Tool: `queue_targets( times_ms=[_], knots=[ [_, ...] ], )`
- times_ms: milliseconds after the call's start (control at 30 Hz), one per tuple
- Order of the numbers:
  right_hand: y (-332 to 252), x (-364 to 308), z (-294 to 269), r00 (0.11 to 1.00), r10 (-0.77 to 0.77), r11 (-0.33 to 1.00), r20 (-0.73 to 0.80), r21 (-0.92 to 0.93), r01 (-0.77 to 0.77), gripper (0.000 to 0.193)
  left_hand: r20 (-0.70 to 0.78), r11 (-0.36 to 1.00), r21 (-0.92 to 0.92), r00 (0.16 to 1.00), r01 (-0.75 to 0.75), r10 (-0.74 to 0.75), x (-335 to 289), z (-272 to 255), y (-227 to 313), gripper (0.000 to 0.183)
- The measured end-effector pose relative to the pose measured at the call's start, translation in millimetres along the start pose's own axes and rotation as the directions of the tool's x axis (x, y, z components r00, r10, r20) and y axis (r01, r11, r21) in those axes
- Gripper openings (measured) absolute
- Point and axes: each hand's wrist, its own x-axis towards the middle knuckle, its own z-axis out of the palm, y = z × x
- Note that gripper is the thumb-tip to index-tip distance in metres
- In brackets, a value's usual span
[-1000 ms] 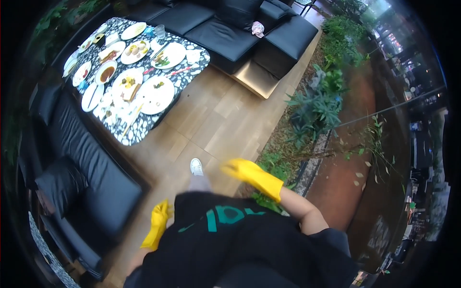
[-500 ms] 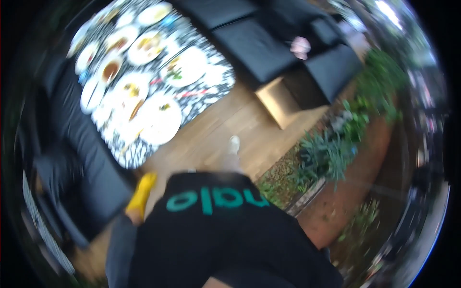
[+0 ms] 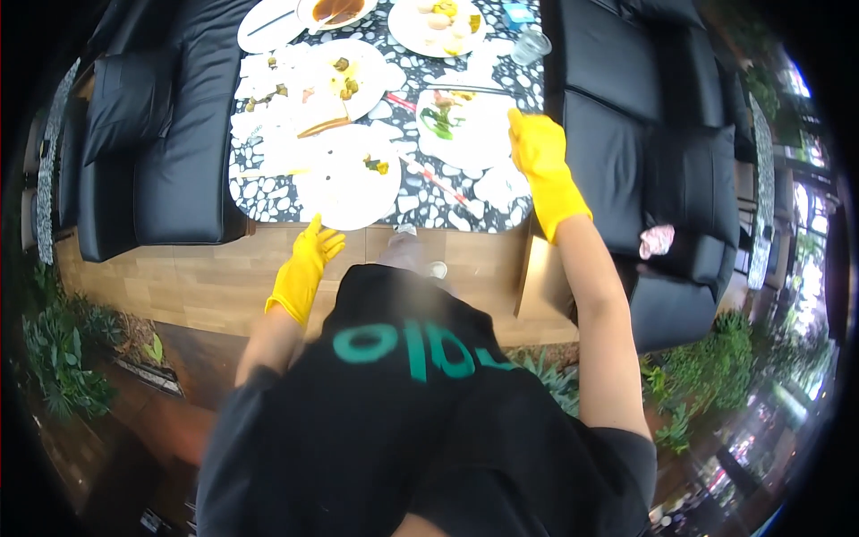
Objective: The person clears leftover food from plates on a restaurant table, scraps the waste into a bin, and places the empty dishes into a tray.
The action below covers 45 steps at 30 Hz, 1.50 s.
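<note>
Both my hands wear yellow rubber gloves. My left hand (image 3: pixel 307 261) is open with fingers spread, its fingertips just at the near rim of a large white plate (image 3: pixel 349 183) with a few food scraps. My right hand (image 3: pixel 537 148) reaches out over the speckled table (image 3: pixel 420 201), resting at the right edge of a white plate with green leftovers (image 3: pixel 456 121); whether it grips that plate cannot be told. Red chopsticks (image 3: pixel 438 183) lie between the two plates.
More used white plates (image 3: pixel 344 72) and a bowl with brown sauce (image 3: pixel 335 9) crowd the far table. A clear glass (image 3: pixel 530 45) stands far right. Black sofas (image 3: pixel 170 134) flank both sides; a pink cloth (image 3: pixel 658 240) lies on the right one. Plants (image 3: pixel 54 358) edge the wooden floor.
I have turned and come up to the table, which now fills the upper view. Both gloved hands rose from my sides and reached out to the plates at the near edge.
</note>
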Motion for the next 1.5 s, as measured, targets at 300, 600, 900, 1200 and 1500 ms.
queue_targets(
  times_ms=[300,600,900,1200,1500],
  knots=[
    [-9,129,90,0.972,-0.160,0.977,0.172,-0.113,0.180,0.018,-0.283,0.999,0.020,0.958,-0.032,0.037,14,42,-15,0.039],
    [11,116,61,0.943,-0.327,0.941,0.060,0.109,0.320,0.014,-0.390,0.993,-0.031,0.916,-0.115,0.094,-38,81,-21,0.039],
    [59,49,5,0.891,-0.064,0.798,0.449,0.560,-0.225,0.036,-0.325,0.956,-0.168,0.930,-0.239,0.175,-113,151,-16,0.036],
    [28,47,-71,0.732,-0.469,0.690,0.494,0.723,-0.045,0.042,-0.201,0.924,-0.219,0.942,-0.312,0.270,-91,271,-5,0.032],
    [54,35,-35,0.703,-0.412,0.783,0.580,0.619,-0.052,0.043,-0.441,0.947,-0.035,0.856,-0.318,0.271,-126,346,-19,0.012]
  ],
)
